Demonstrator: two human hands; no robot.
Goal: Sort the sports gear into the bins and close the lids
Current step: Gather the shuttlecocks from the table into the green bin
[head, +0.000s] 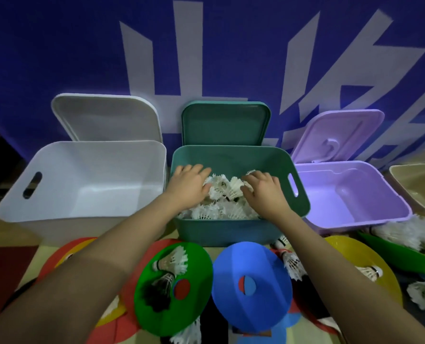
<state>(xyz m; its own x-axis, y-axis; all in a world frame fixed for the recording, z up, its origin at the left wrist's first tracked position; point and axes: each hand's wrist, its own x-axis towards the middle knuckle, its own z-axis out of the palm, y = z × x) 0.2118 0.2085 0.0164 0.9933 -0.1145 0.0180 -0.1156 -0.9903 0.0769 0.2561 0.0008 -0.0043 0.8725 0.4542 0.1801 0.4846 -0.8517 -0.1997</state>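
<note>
Behind everything, a blue wall with large white lettering is filling the background, and three open bins are sitting in a row against it on the floor. On the left, a white bin is standing with its white lid leaning upright behind it. In the middle, a teal bin is holding a pile of white shuttlecocks, with its teal lid propped up behind. On the right, a purple bin is sitting with its purple lid tilted back.

Both arms are reaching forward into the teal bin. The left hand is lying palm down on the shuttlecocks, fingers spread and fairly straight, pressing on the pile rather than gripping. The right hand is also resting on the pile, its fingers bent over the feathers; whether it is actually gripping one cannot be told.

Nearer the camera, flat coloured discs are lying on the floor: a green disc carrying a white shuttlecock and a black shuttlecock, a blue disc, and a yellow disc. More white shuttlecocks are lying scattered at the right edge.
</note>
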